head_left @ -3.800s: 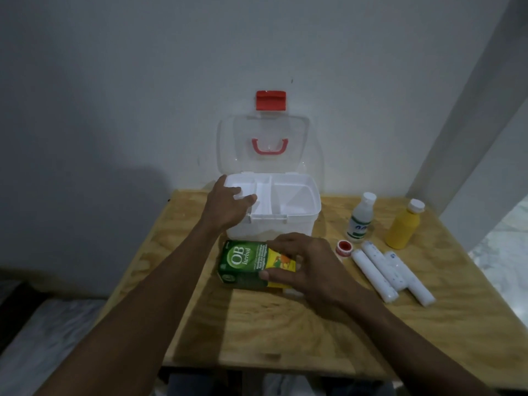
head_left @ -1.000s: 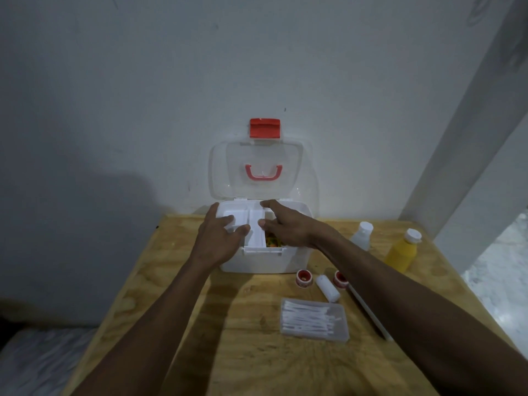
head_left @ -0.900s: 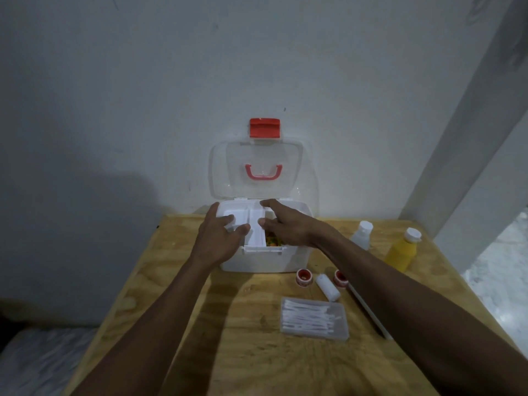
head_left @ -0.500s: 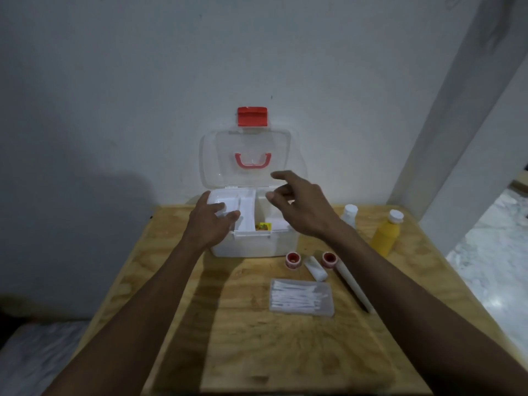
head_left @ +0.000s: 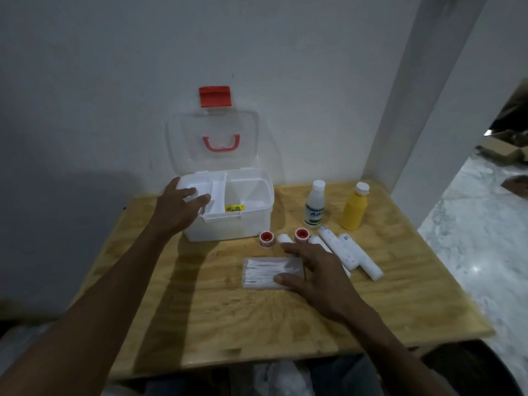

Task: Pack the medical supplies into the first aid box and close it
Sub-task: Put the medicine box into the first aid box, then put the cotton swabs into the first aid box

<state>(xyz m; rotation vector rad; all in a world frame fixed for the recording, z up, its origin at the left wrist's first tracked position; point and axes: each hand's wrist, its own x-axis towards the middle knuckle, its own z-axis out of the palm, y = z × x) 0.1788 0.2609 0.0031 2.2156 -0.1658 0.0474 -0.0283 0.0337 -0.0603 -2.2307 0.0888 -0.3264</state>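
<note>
Tabletop: right hand (head_left: 314,274) spread on swab case (head_left: 268,271).

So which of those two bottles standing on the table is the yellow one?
The yellow bottle is the one on the right, nearer the table's edge. The other bottle beside it is whitish with a green-and-white label. Both have white caps.

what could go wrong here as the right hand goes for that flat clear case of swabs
1. The right hand is spread over the swab case, which lies flat on the table, so its low edges may slip from the grip.
2. The small white roll and red-capped rolls lie just beyond the fingertips; a sweep might send them rolling.
3. The left hand covers part of the box opening, possibly blocking insertion.
</note>
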